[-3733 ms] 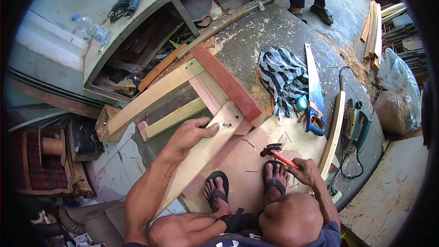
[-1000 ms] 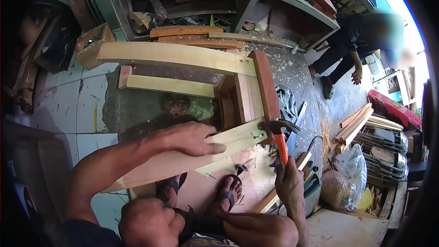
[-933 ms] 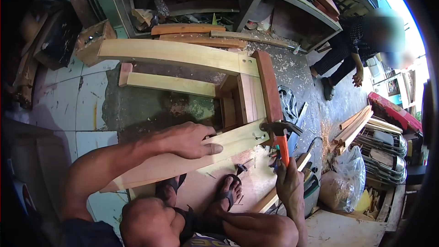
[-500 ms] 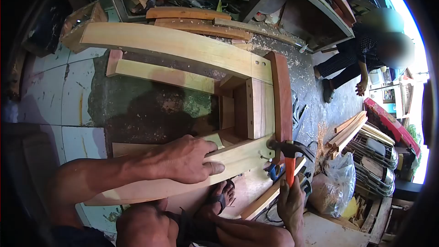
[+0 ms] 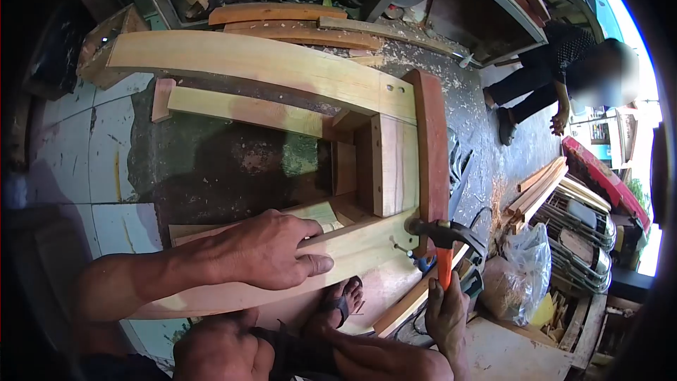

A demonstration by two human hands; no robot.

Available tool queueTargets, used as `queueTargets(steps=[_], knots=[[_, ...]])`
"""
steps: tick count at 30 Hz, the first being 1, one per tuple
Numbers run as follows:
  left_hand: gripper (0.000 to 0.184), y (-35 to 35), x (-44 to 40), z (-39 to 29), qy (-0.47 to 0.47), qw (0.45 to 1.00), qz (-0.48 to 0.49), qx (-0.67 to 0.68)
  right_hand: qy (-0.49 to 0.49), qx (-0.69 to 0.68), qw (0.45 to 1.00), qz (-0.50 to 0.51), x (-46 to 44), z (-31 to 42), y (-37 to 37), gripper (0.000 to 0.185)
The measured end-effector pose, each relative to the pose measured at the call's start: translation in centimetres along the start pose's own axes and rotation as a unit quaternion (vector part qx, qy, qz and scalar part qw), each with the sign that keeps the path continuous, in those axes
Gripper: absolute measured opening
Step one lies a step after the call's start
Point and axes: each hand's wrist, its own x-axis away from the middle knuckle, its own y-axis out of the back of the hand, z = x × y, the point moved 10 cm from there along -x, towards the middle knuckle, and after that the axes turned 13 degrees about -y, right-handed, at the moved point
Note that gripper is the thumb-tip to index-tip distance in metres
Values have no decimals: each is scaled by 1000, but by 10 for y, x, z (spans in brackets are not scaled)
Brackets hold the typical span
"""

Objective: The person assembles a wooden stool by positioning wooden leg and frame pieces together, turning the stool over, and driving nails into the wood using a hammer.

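My left hand [image 5: 271, 250] is closed around a pale wooden board [image 5: 360, 245] on the near side of a wooden frame, thumb on the outer face. My right hand [image 5: 449, 307] grips the orange handle of a claw hammer [image 5: 444, 261]. The hammer's striking face is at the right end of that board, beside the reddish-brown crosspiece [image 5: 431, 148]; whether it touches cannot be made out. Just below the hammer head, a nail [image 5: 402, 248] sticks out of the board. A pale block [image 5: 396, 166] joins the near board to the curved far board [image 5: 261, 60].
A seated person [image 5: 557, 77] is at the upper right. At right lie wood strips [image 5: 537, 194], stacked folding chairs [image 5: 582, 247] and a clear plastic bag [image 5: 518, 275]. Wood pieces [image 5: 282, 14] and shavings lie behind the frame. A sandalled foot [image 5: 342, 303] is beneath the near board.
The camera view has shifted slightly, so the frame sits a little further left. Both hands keep their holds, and the hammer head stays by the board's right end.
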Motion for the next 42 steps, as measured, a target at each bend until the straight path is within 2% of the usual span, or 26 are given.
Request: queueTargets(steps=[2, 4, 6, 8, 12, 13, 14, 16, 20, 24, 26, 27, 29, 30, 31, 32, 33, 34, 36, 37, 38, 40, 41, 42], knots=[[49, -2, -1, -3, 1, 1000, 4, -3, 4, -12, 1000, -12, 3, -2, 1, 21], [49, -2, -1, 0, 32, 999, 21, -29, 56, 37, 996, -53, 9, 8, 5, 20], [49, -3, -1, 3, 18, 999, 19, -40, 41, 35, 998, -42, 13, 12, 17, 20], [49, -1, -2, 7, 31, 998, 3, -47, 72, 22, 997, -36, 22, 25, 34, 19], [46, 0, 1, 12, 63, 997, 16, -36, 134, -81, 982, -104, 53, 42, 81, 15], [44, 4, 2, 6, 51, 997, 6, -49, 166, -94, 975, -110, 58, 44, 85, 15], [44, 4, 0, 5, 44, 997, 14, -63, 159, -103, 974, -124, 60, 40, 88, 15], [42, 1, 3, 13, 61, 998, -2, 4, 157, -72, 982, -83, 59, 38, 74, 17], [43, 2, 4, 14, 54, 998, -11, 2, 140, 61, 987, -40, 45, 32, 41, 21], [47, 4, 4, 8, 58, 997, -12, -54, 153, 61, 985, -55, 54, 50, 69, 23], [50, 2, 1, 12, 39, 997, -11, -60, 151, -13, 984, -91, 64, 60, 104, 21], [54, 1, 1, 14, 43, 997, -13, -57, 185, -124, 963, -150, 69, 56, 120, 23], [54, 2, 1, 11, 53, 996, -9, -75, 174, -335, 918, -121, 81, 20, 133, 35], [55, 2, 2, 11, 55, 994, 2, -99, 178, -331, 920, -114, 81, 23, 121, 35], [56, 0, 1, 15, 40, 995, -5, -92, 196, -400, 884, -142, 81, 21, 112, 36], [56, -1, 2, 16, 39, 995, -8, -90, 195, -260, 937, -127, 73, 34, 101, 28], [56, -1, 2, 17, 39, 995, -12, -88, 208, -104, 965, -121, 66, 46, 90, 22], [55, 1, 1, 16, 38, 995, -17, -87, 234, 38, 965, -115, 61, 56, 78, 19], [55, 1, 0, 16, 44, 994, -17, -95, 106, 80, 991, 12, 48, 36, 47, 26], [55, 0, 1, 16, 52, 993, -12, -102, 93, 125, 988, 6, 49, 40, 52, 22], [55, 7, -2, 14, 49, 993, -25, -104, 156, 118, 980, -46, 57, 54, 70, 20], [55, 1, 1, 14, 49, 992, -12, -117, 189, 42, 974, -115, 80, 66, 110, 18], [54, 1, 2, 9, 57, 993, -11, -106, 228, -187, 955, -41, 80, 42, 124, 22], [54, 5, 0, 7, 58, 993, -16, -104, 214, -376, 902, -17, 79, 18, 127, 25]])
